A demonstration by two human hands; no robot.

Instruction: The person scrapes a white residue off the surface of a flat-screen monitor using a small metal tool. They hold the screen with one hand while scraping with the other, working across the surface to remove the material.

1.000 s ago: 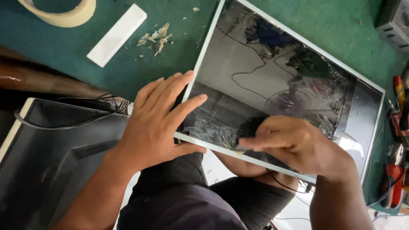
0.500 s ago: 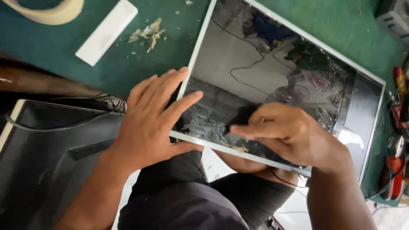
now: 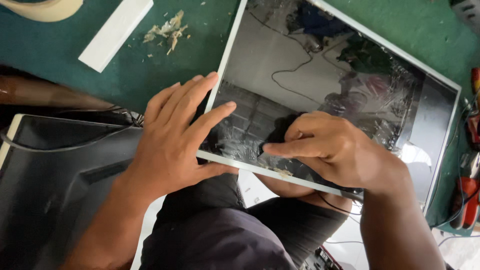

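Observation:
A large flat display panel (image 3: pixel 320 65) with a thin pale frame lies tilted over the green work surface (image 3: pixel 150 80); its glossy face carries a wrinkled clear film. My left hand (image 3: pixel 175 140) rests flat with spread fingers on the panel's near left corner. My right hand (image 3: pixel 332 147) is curled, its thumb and forefinger pressed to the film near the panel's near edge, where scraps of residue (image 3: pixel 280 171) sit. What the fingertips pinch is not clear.
A black monitor shell (image 3: pixel 50 185) with a cable lies at the left. A white strip (image 3: pixel 116 33), a tape roll (image 3: pixel 45 7) and pale peeled scraps (image 3: pixel 167 30) sit on the green surface. Red-handled tools (image 3: pixel 470 195) lie at the right edge.
My right hand has slid a little to the left along the panel's near edge. The left hand stays pressed on the corner.

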